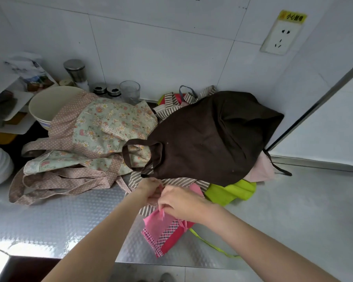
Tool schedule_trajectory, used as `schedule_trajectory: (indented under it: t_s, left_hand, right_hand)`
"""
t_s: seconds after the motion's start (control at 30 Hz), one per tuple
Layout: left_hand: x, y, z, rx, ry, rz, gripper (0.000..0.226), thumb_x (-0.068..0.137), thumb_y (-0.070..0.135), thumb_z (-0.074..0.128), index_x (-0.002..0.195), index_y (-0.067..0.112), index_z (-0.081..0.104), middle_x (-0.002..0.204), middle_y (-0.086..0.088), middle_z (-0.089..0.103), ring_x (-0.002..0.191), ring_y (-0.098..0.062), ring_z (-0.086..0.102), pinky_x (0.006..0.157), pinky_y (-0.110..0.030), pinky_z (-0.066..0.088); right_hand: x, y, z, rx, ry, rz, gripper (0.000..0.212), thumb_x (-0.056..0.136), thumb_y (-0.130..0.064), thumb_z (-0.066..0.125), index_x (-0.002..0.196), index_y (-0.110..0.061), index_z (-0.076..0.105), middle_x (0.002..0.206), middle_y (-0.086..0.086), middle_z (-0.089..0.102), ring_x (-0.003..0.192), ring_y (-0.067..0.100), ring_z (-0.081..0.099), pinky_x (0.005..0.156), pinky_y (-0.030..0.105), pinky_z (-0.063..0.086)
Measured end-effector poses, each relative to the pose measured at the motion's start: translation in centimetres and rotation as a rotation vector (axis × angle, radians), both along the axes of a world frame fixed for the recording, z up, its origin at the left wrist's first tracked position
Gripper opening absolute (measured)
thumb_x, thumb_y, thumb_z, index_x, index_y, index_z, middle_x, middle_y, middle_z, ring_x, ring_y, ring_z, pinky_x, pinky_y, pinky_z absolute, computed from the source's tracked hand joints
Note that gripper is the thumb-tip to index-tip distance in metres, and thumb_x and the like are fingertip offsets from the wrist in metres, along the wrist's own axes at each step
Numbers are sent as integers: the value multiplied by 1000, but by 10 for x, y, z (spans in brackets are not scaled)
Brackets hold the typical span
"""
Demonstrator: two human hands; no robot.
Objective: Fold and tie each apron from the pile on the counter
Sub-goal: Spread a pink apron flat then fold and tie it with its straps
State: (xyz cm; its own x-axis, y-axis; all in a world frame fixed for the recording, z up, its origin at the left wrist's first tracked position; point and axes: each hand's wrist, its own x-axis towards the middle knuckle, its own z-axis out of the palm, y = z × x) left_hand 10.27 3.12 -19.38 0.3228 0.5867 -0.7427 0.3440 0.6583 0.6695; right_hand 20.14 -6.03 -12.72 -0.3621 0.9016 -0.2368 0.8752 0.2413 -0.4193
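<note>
While my left hand [151,190] pinches one pink tie and my right hand [177,202] curls on the other, I keep the folded pink apron [161,235] just below my fingertips for knotting.

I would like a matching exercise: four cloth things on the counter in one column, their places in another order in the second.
Things:
1. brown apron
2. floral apron
3. pink apron
4. green cloth

Places:
A. leaning over the bowls
B. on top of the pile
C. under the pile's near edge
D. at the counter's front, under the hands

Pairs: 1-B, 2-A, 3-D, 4-C
</note>
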Motion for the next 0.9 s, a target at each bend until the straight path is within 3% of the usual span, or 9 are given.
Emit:
schedule_trajectory:
  t_s: [0.13,0.23,0.3,0.37,0.47,0.53,0.63,0.8,0.9]
  left_hand:
    - [6,8,-1,-9,-3,95,33,99,9,38,68,4,47,33,-6,53,29,-13,55,32,-21,47]
    - [7,11,-3,-1,11,136,34,100,10,38,68,3,47,32,-6,52,28,-12,55,30,-22,46]
    - [8,11,-6,-15,0,167,35,101,10,36,68,2,46,33,-7,53,29,-14,55,31,-22,47]
    - [9,10,-10,-67,-66,236,35,101,12,34,69,4,45,35,-7,56,31,-14,57,42,-25,51]
    - [5,7,-4,-92,-218,309,31,101,14,33,72,11,46,45,-2,60,38,-10,61,58,-28,48]
    - [0,3,7,13,-285,193,29,101,17,35,74,15,47,56,0,53,39,-6,54,55,-22,43]
    - [-7,-3,22,251,-331,-115,27,101,18,37,77,14,50,61,0,43,39,-4,37,46,-17,31]
    - [1,-10,33,639,-231,-502,30,99,10,39,72,15,49,56,0,44,36,0,38,39,-13,37]
    - [-2,-10,28,804,-109,-566,30,98,14,43,69,20,48,54,5,47,40,-1,42,46,-12,36]
  right_hand:
    - [3,-10,11,-105,-19,-18,17,85,-11,55,94,-12,69,94,9,70,94,26,62,83,36,48]
    - [8,-12,9,-155,18,-42,17,82,-7,55,91,-10,70,87,8,72,89,24,65,83,33,48]
    - [9,-12,8,-189,51,-64,18,82,-5,54,89,-9,70,82,8,73,79,16,65,76,25,46]
    - [13,-12,2,-248,145,-162,16,83,-5,53,84,-10,68,73,6,71,58,-1,58,62,14,41]
    - [16,-10,-11,-307,484,-476,24,89,-5,56,67,-15,58,51,-3,61,42,-1,46,53,18,39]
    - [15,-7,-16,-283,742,-730,31,93,-5,52,63,-14,54,35,-7,47,34,-1,39,43,13,32]
    - [12,-3,-18,-258,866,-1012,34,95,-18,54,62,-9,54,38,-6,36,29,1,28,33,12,20]
    - [4,3,-24,-344,981,-1172,31,96,-5,44,67,-13,45,53,1,31,28,-1,24,30,13,13]
    - [4,5,-24,-353,1062,-1195,32,96,-2,41,67,-14,43,53,0,30,31,0,23,30,13,13]
